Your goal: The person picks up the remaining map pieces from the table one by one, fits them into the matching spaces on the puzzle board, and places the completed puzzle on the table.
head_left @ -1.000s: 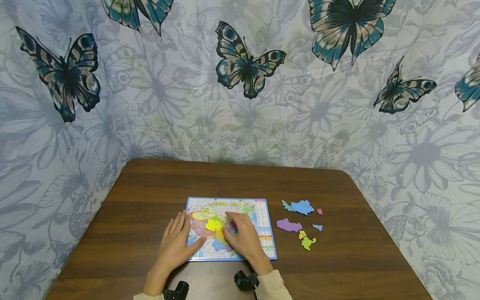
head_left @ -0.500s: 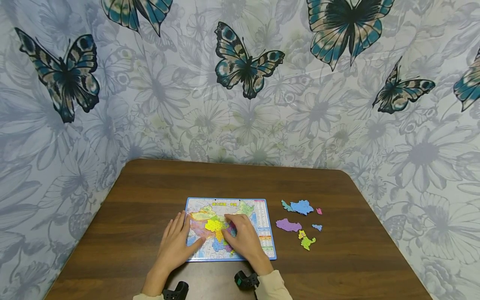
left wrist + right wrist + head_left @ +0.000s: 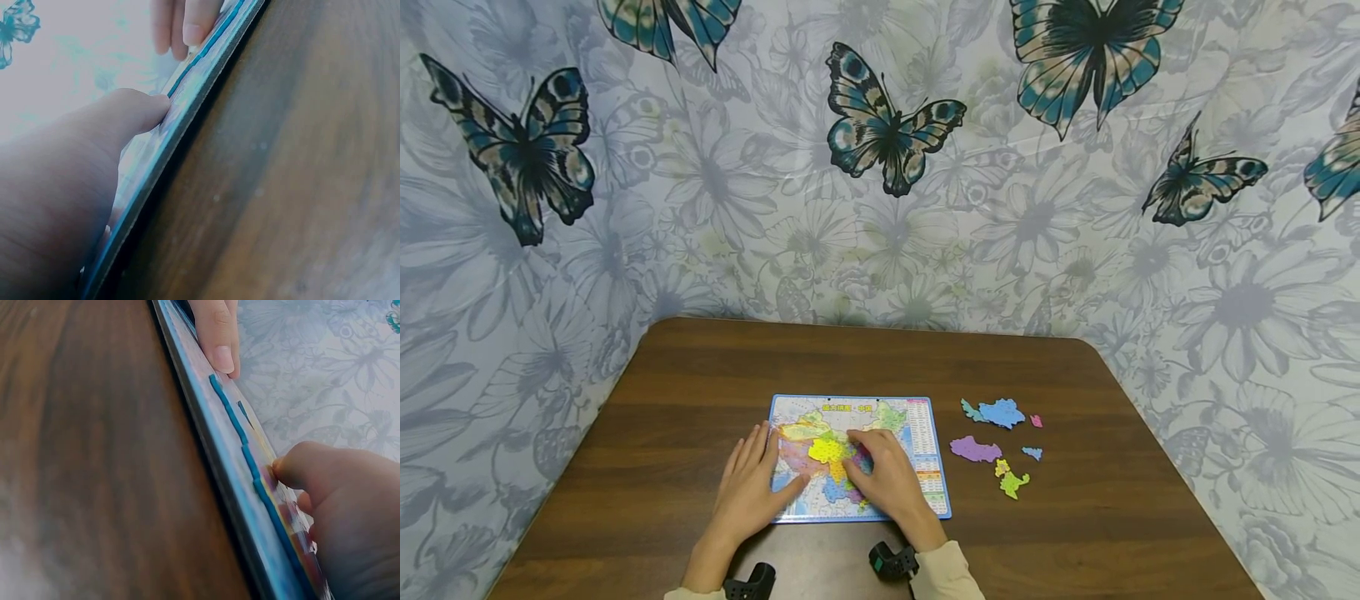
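A China map puzzle board [image 3: 933, 475] with a blue border lies flat on the table. My left hand [image 3: 751, 479] rests over its left edge with fingers extended, the thumb touching the lower part of the map. My right hand [image 3: 891, 475] rests over the map's right half, thumb and index finger apart, both touching near the yellow puzzle piece [image 3: 826, 451]. In the right wrist view, the right thumb [image 3: 297, 465] presses on the raised pieces; its other fingers are mostly hidden. The left thumb [image 3: 147, 112] touches the board in the left wrist view.
Right of the board lie several loose pieces: a blue one [image 3: 1002, 413] beside a teal one, a purple one [image 3: 975, 449], a small pink one [image 3: 1036, 422], a small blue one [image 3: 1032, 453], and a green one [image 3: 1014, 485] by a yellow one. Behind the table [image 3: 1097, 500] hangs a butterfly-patterned backdrop.
Both hands stay in nearly the same place on the board. The whole view shifts very slightly; the loose pieces lie as before.
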Action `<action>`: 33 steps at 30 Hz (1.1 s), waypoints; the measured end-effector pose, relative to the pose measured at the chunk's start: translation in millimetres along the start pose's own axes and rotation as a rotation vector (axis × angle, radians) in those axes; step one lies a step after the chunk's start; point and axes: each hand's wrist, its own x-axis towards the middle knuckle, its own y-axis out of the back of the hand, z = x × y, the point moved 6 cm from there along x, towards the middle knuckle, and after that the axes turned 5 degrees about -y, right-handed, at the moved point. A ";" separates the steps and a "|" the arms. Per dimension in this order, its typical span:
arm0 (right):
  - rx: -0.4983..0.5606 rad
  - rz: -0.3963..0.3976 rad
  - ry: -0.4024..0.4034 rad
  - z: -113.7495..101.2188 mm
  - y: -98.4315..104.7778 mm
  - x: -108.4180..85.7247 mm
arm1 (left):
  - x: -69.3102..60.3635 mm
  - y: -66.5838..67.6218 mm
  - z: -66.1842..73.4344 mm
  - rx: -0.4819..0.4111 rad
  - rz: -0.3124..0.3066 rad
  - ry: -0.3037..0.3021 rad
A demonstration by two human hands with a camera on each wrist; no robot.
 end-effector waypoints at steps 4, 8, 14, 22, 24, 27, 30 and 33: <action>-0.002 -0.007 -0.001 0.8 -0.7 -0.7 | -0.3 0.1 -0.7 0.002 0.001 0.005; -0.001 -0.026 -0.013 2.0 -1.8 -1.2 | -0.6 -0.2 -0.8 0.000 -0.001 0.009; 0.022 -0.037 -0.015 2.4 -1.6 -2.0 | -1.7 -0.5 -0.2 -0.009 0.004 0.007; 0.036 -0.019 0.005 0.9 1.3 -2.3 | -1.7 -1.5 -0.1 -0.008 0.007 -0.001; 0.035 -0.021 0.005 1.1 1.4 -2.5 | -1.8 -1.7 -0.1 -0.008 0.007 0.000; 0.039 -0.027 -0.002 1.8 1.5 -2.8 | -1.9 -2.3 -0.3 -0.012 0.005 0.001; 0.044 -0.034 -0.012 3.0 1.2 -3.3 | -2.1 -2.7 -0.3 -0.013 0.005 0.002; 0.045 -0.039 -0.019 4.1 0.8 -4.1 | -2.0 -3.2 -0.1 -0.012 0.006 0.000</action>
